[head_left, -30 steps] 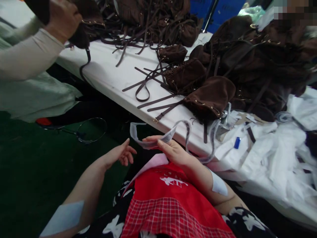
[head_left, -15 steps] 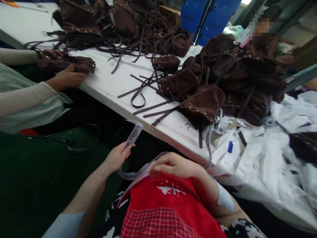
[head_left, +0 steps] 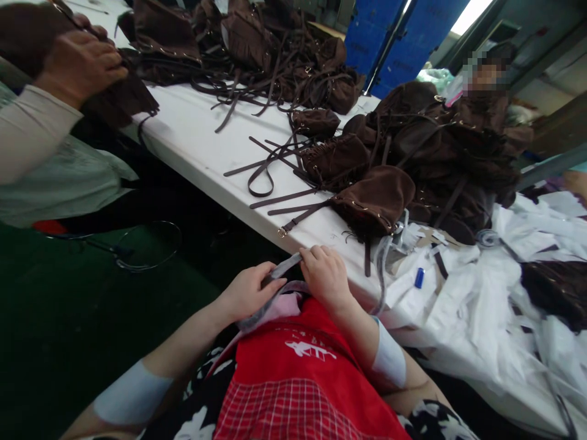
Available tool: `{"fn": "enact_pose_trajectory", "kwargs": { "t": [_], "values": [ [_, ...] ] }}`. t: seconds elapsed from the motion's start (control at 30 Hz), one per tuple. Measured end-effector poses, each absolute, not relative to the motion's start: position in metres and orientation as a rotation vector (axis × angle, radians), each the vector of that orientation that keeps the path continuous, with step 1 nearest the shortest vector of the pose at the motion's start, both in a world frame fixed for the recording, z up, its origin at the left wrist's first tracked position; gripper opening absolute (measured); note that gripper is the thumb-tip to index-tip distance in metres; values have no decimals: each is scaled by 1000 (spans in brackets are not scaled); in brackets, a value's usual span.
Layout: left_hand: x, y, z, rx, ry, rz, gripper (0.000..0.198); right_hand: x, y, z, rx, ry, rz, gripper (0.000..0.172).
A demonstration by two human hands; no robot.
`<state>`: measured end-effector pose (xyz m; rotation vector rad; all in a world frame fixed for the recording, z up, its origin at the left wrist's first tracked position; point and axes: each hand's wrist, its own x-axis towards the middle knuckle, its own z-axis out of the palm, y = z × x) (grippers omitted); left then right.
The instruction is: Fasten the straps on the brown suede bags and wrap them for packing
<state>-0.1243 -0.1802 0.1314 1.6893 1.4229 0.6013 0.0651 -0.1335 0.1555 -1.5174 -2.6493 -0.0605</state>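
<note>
Between my hands, just off the table's front edge, stretches a translucent plastic strip [head_left: 287, 265]. My left hand [head_left: 251, 292] is closed on its lower part, thumb towards the right. My right hand [head_left: 324, 272] pinches the upper end, its fingers bent over the strip. Part of the strip trails down over the pink cloth [head_left: 284, 305] at my red apron [head_left: 316, 360]. Nearest beyond my hands, a dark brown drawstring bag [head_left: 373, 198] with metal eyelets lies on its side, its buckled strap [head_left: 298, 221] reaching towards the table's edge.
A white table [head_left: 197, 143] runs diagonally ahead. Brown bags with straps are heaped at the back [head_left: 247, 49] and right [head_left: 426, 134]. White wrapping [head_left: 477, 305] and a blue cylinder [head_left: 419, 278] lie at right. A co-worker's hand [head_left: 80, 64] holds a brown bag at left.
My right hand has moved up from the apron and taken the strip's end. My left hand has shifted right. The co-worker's hand and bag have risen and come closer.
</note>
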Motion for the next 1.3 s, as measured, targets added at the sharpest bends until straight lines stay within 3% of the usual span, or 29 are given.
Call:
{"fn": "enact_pose_trajectory", "kwargs": {
  "t": [0.1, 0.2, 0.4, 0.5, 0.6, 0.9, 1.17, 1.3],
  "values": [
    [-117, -181, 135, 1425, 1236, 764, 39, 70, -132, 153, -1614, -2585, -46, 19],
    [-111, -179, 138, 1396, 1164, 800, 33, 73, -130, 148, -1665, -2484, 155, 23],
    [-98, -169, 132, 1324, 1210, 874, 29, 75, -125, 126, -1541, -1893, 994, 36],
    [-88, -168, 123, 1111, 1261, 1012, 37, 69, -123, 113, -1429, -1429, 1417, 41],
    [-80, -169, 118, 1035, 1242, 1035, 45, 63, -123, 104, -1317, -1095, 1624, 38],
    [-87, -161, 116, 1244, 1295, 971, 36, 65, -130, 96, -1212, -955, 1807, 37],
    [-93, -154, 117, 1301, 1255, 939, 32, 73, -128, 95, -1206, -1349, 1814, 57],
    [-93, -154, 117, 1115, 1203, 893, 34, 82, -126, 99, -1286, -1702, 1638, 53]
  ]
}}
